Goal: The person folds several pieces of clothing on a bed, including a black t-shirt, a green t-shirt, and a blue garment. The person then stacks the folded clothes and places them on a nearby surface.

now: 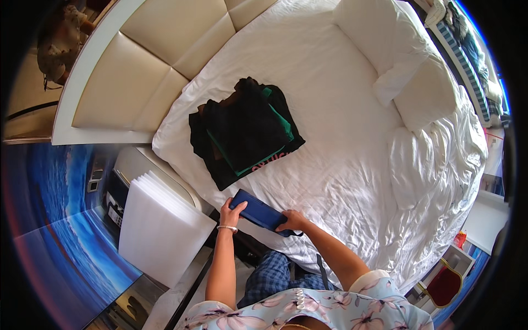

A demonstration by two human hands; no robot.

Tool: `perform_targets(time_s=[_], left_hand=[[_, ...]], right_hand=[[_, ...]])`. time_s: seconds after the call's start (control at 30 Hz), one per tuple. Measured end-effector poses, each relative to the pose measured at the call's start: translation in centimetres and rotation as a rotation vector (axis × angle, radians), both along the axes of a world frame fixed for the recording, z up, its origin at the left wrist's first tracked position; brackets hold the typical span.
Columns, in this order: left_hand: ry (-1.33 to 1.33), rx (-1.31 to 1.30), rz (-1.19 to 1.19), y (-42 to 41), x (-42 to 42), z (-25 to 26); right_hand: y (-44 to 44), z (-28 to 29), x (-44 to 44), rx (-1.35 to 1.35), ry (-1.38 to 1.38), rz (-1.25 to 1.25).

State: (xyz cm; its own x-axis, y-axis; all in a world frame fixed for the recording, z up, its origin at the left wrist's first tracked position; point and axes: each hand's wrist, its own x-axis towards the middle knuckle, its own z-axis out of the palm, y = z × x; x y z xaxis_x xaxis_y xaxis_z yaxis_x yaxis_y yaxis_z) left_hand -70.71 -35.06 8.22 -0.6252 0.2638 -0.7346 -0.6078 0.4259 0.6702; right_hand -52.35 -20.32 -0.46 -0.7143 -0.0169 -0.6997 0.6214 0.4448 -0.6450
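Observation:
A dark blue rectangular case (260,211), perhaps a wallet or pouch, is held between both hands just over the near edge of the bed. My left hand (232,212) grips its left end, thumb on top; a pale bracelet circles that wrist. At the other end, where a dark strap hangs, the fingers of my right hand (293,220) close on the case. Beyond it lies a stack of folded dark clothes (247,128) on the white bed sheet (330,123). Green fabric shows between the dark layers, and the lowest garment bears pinkish lettering.
A padded cream headboard (136,82) borders the bed at the left. White foam sheets (161,231) lean beside a cabinet (173,177) at the near left. White pillows (429,95) and a rumpled cover (437,161) lie at the right. A red chair (443,284) stands at the lower right.

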Motion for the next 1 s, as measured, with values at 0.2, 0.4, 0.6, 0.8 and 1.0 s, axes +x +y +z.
perform_targets(time_s=[0.2,0.4,0.6,0.8,1.0], left_hand=[[0.023,0.422,0.226,2.1,-2.8,6.3],[0.134,0.682,0.275,7.1,-9.4,9.8],[0.118,0.645,0.457,9.2,-13.8,4.7],[0.042,0.126,0.507,6.5,-16.3,-3.8],[0.043,0.444,0.453,5.5,-15.6,-1.8]], right_hand=[[6.4,8.3,-2.0,-0.742,-0.157,-0.283],[20.5,18.5,-12.0,-0.643,0.2,-0.529],[25.0,19.5,-23.0,-0.352,0.344,-0.429],[22.9,7.8,-26.5,0.076,0.234,-0.496],[21.7,9.0,-24.2,-0.357,0.304,-0.699]])
